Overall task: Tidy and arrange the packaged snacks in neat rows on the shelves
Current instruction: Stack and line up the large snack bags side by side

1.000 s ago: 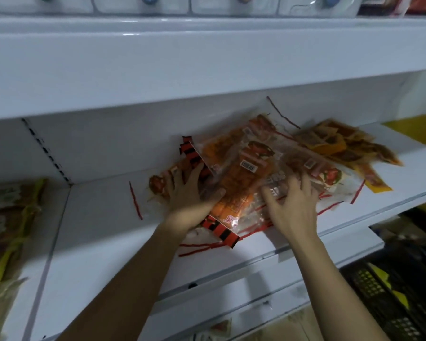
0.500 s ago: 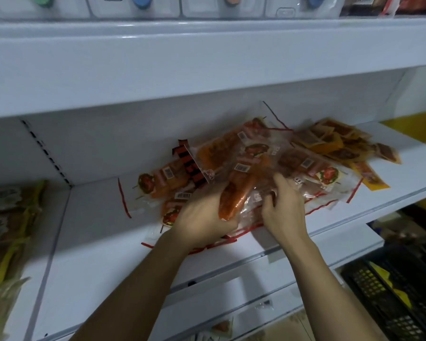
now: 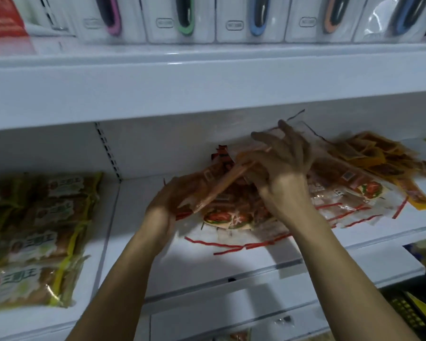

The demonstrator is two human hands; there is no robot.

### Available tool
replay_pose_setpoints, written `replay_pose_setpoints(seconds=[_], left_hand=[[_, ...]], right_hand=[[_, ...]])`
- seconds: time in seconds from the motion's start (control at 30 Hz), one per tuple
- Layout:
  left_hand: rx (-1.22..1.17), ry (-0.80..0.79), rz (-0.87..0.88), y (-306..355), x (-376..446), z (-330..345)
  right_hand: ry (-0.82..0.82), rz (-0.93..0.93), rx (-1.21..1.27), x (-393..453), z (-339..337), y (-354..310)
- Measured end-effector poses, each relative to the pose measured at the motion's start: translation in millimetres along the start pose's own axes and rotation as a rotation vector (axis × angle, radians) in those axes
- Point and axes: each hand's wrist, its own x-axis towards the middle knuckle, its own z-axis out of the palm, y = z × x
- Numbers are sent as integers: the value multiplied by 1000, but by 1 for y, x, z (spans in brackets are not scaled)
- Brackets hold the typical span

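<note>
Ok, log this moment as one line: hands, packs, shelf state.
left hand: holds orange snack pack | right hand: grips same pack's upper end | red-trim packs: loose heap on shelf | rows: not yet formed

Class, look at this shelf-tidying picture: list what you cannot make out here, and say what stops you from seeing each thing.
Head view only:
- How many packets are in the red-trimmed snack pile: they overlap, and both hands cover its middle.
- The left hand's fingers: motion blur and the orange packet hide them.
- The print on the yellow-trimmed packs: blurred; the left edge cuts them off.
- The yellow packets' full extent: the right edge cuts them.
</note>
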Motion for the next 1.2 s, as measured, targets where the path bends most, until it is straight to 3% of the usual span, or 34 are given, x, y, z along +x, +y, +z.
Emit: replay_pose_setpoints(seconds=[0.07, 0.13, 0.2, 0.3, 0.43, 0.6, 0.7, 0.77, 0.87, 0.97, 1.1, 1.2], left_hand=[[-328, 3, -96, -6, -10, -27], [-553, 32, -82, -8, -20, -51], [-687, 50, -35, -7, -27, -75], [-676, 86, 44, -3, -33, -96], [-226, 88, 71, -1, -42, -90], [-95, 208, 39, 0, -50, -112], [152, 278, 73, 8, -52, -125], [340, 327, 124, 12, -53, -131], [751, 344, 228, 11, -48, -141], [1169, 240, 220, 6, -33, -146], [1312, 70, -17, -18, -16, -145], [1425, 23, 55, -40, -19, -148]], right_hand=[[-12, 15, 25, 2, 7, -21], [-30, 31, 23, 6, 11, -42], [-111, 18, 47, 15, 12, -66], [-299, 82, 170, 27, 23, -99], [-362, 236, 331, 18, 54, -129], [-271, 402, 485, -8, 78, -146], [-348, 603, 779, -22, 79, -155], [-350, 609, 873, -31, 84, -158], [-392, 605, 801, -42, 101, -160], [-481, 585, 694, -47, 124, -167], [-586, 451, 527, -60, 160, -173], [-618, 286, 310, -72, 174, -175]])
